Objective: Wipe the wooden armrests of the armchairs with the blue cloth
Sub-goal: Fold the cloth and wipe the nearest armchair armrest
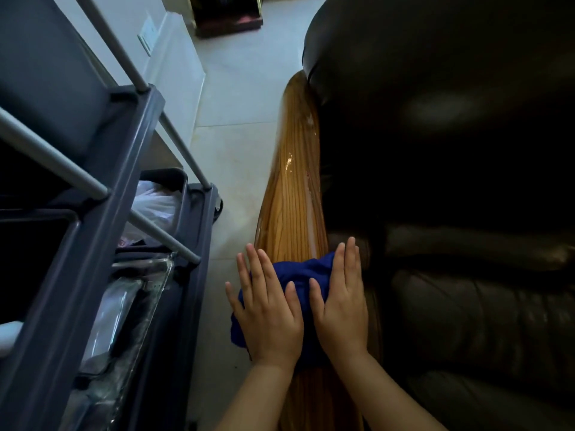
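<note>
A glossy wooden armrest (292,194) runs away from me along the left side of a dark leather armchair (451,181). A bunched blue cloth (303,275) lies across the near part of the armrest. My left hand (267,312) presses flat on the cloth's left side, fingers spread. On the cloth's right side rests my right hand (340,300), also flat, beside the leather cushion. Part of the cloth hangs off the armrest's left edge. The wood beyond the cloth shines with wet streaks.
A dark grey cleaning cart (102,213) with metal rails stands close on the left, holding a white plastic bag (155,203) and clear wrapped items. A narrow strip of pale tiled floor (236,144) separates cart and armrest. A dark wooden stand (227,17) sits far ahead.
</note>
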